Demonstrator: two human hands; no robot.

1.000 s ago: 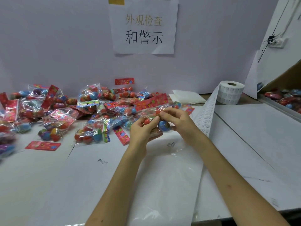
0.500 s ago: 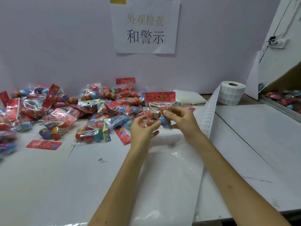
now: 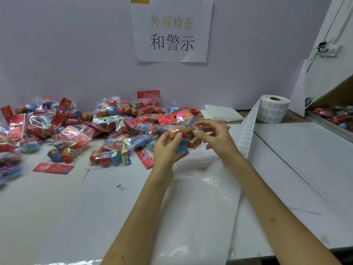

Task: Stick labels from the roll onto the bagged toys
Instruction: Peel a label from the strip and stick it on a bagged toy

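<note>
My left hand [image 3: 168,148] grips a clear bag of toys [image 3: 184,133] from below, above the middle of the table. The bag has a red flowered header card at its top and holds red, yellow and blue toys. My right hand [image 3: 214,135] hovers just right of the bag with fingers loosely spread; its thumb is at the bag's right edge and holds nothing. The white label roll [image 3: 274,109] stands at the back right. Its label strip [image 3: 246,134] runs down across the table behind my right wrist.
A large pile of bagged toys [image 3: 76,129] covers the back left of the table [image 3: 57,217]. Folded white paper [image 3: 219,113] lies beside the roll. A box with more bagged toys [image 3: 336,115] stands at far right. A clear plastic sheet [image 3: 202,190] lies under my forearms.
My right hand has let go of the bag and spread its fingers, shifting slightly right. The bag stays in my left hand, and its header card has tilted.
</note>
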